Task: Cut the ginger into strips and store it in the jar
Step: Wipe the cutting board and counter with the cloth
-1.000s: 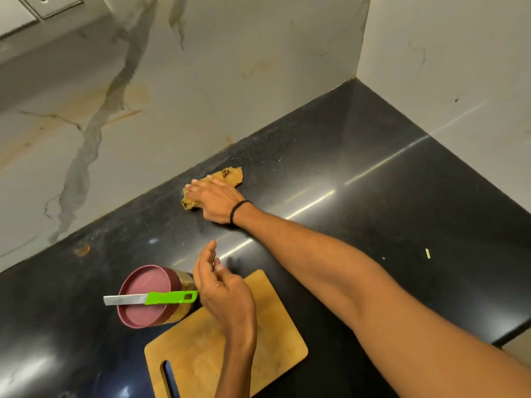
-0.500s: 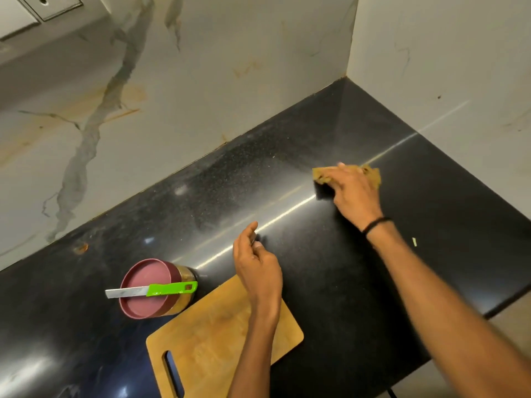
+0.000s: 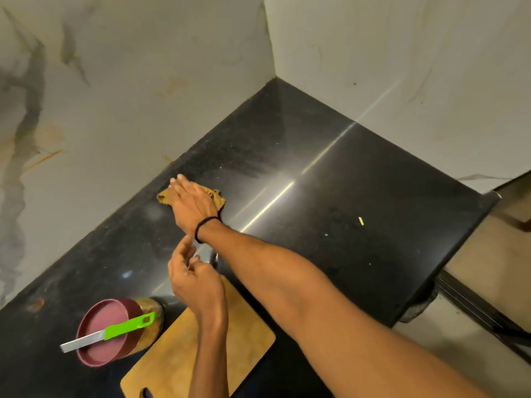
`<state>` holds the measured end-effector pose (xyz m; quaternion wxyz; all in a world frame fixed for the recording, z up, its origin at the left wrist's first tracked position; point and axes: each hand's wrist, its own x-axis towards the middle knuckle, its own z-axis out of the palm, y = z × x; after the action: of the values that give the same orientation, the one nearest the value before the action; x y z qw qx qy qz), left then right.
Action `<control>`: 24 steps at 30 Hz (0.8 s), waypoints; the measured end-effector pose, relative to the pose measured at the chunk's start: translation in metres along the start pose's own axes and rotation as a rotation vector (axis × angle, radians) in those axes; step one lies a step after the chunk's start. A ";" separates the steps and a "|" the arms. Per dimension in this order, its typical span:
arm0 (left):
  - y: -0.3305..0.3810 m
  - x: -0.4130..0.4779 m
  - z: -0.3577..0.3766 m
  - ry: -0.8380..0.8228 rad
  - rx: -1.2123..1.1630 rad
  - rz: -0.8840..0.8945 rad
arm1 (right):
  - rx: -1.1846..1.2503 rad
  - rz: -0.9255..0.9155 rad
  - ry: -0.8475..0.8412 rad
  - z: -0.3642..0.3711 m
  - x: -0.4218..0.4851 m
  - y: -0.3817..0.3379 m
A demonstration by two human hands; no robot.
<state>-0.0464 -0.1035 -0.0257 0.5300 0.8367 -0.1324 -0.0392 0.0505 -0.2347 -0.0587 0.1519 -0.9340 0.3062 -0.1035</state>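
The right hand (image 3: 192,205) lies flat, fingers straight and together, palm down on a crumpled yellow-brown cloth (image 3: 219,197), pressing it to the black countertop (image 3: 359,182) just short of the marble wall (image 3: 129,96). A black band (image 3: 205,227) circles that wrist. The left hand (image 3: 195,285) hovers over the far end of the wooden cutting board (image 3: 250,334), holding nothing, fingers loosely curled and the forefinger pointing up toward the other wrist. The jar (image 3: 150,310) stands just beside the board's left edge, its maroon lid (image 3: 100,317) on and something yellowish showing through the glass. A green-handled knife (image 3: 115,331) rests across the lid, its blade sticking out to the left. A small pale yellow scrap (image 3: 361,221) lies alone on the counter, well off to the right.
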 end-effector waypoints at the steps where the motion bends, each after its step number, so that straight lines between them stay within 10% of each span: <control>1: -0.002 -0.001 0.002 -0.018 0.005 0.005 | 0.005 0.083 0.024 -0.002 0.000 0.010; 15: 0.028 -0.037 0.039 -0.297 -0.056 0.030 | 0.175 1.395 0.754 -0.101 -0.306 0.184; 19: 0.025 -0.030 0.038 -0.312 -0.060 0.040 | 0.180 1.168 0.829 -0.098 -0.273 0.155; 24: 0.020 -0.018 0.045 -0.311 -0.059 0.048 | -0.025 0.582 0.406 -0.030 -0.200 0.061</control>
<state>-0.0764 -0.1464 -0.0291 0.5281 0.8012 -0.2318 -0.1595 -0.1492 -0.1672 -0.0719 0.0996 -0.7700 0.5845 -0.2357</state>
